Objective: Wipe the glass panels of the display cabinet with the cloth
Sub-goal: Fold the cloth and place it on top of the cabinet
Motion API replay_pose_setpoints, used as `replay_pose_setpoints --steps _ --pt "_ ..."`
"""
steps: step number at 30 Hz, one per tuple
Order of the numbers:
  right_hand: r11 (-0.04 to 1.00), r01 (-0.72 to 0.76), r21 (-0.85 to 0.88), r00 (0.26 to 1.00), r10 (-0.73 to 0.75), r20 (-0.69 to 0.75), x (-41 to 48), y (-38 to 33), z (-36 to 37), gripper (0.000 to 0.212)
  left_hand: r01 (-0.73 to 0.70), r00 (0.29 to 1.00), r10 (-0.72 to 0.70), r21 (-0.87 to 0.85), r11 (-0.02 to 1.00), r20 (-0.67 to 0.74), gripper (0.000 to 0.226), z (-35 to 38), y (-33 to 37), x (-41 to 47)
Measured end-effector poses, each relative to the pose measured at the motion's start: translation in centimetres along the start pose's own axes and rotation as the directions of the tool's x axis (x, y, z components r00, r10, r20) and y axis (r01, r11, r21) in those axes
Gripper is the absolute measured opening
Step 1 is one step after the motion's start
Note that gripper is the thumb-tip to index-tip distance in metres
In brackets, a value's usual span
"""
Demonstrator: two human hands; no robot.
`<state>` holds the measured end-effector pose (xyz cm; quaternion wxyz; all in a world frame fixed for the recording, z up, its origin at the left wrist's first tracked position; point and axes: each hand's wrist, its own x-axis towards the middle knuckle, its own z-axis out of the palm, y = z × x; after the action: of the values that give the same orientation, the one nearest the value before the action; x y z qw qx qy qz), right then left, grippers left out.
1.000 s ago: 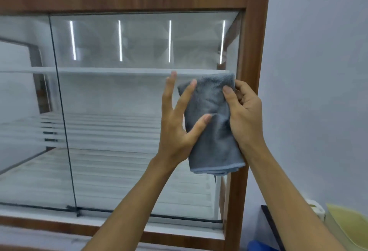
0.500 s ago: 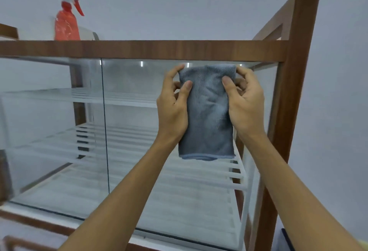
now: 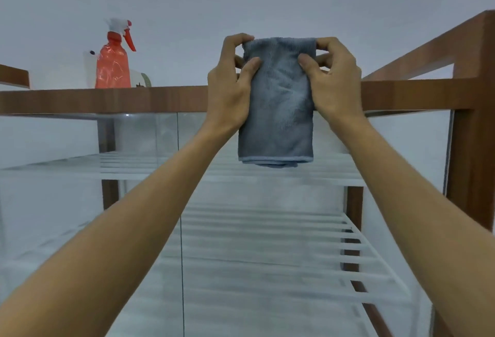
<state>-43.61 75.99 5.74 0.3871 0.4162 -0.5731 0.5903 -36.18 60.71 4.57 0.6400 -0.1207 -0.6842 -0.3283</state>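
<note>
Grey cloth (image 3: pixel 277 101) hangs folded in front of cabinet's top wooden rail (image 3: pixel 107 99), above the glass panels (image 3: pixel 267 243). I've got my left hand (image 3: pixel 230 90) & right hand (image 3: pixel 334 82) fingers pinching its upper corners. Red spray bottle (image 3: pixel 113 65) on cabinet top, far left.

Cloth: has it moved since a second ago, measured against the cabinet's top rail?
Yes, upward. The cloth, pinched by the left hand and right hand, was below the wooden top rail; now its top edge stands above it.
</note>
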Motion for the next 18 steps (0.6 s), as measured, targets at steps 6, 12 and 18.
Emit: replay_pose_setpoints --steps 6,12,18 --pt "0.997 0.039 -0.067 0.999 -0.036 0.039 5.5 0.7 3.1 0.019 -0.008 1.000 0.007 0.011 1.000 0.025 0.029 -0.2 -2.9 5.9" --pt "0.986 0.085 -0.141 0.992 -0.070 0.106 9.7 2.9 4.4 0.025 -0.044 0.987 0.023 0.129 0.991 0.160 0.033 0.1 -5.2 9.9" --pt "0.983 0.077 -0.166 0.973 -0.038 0.227 11.9 4.1 4.9 0.028 0.047 0.946 -0.095 0.158 0.986 0.310 0.030 0.1 -6.5 12.6"
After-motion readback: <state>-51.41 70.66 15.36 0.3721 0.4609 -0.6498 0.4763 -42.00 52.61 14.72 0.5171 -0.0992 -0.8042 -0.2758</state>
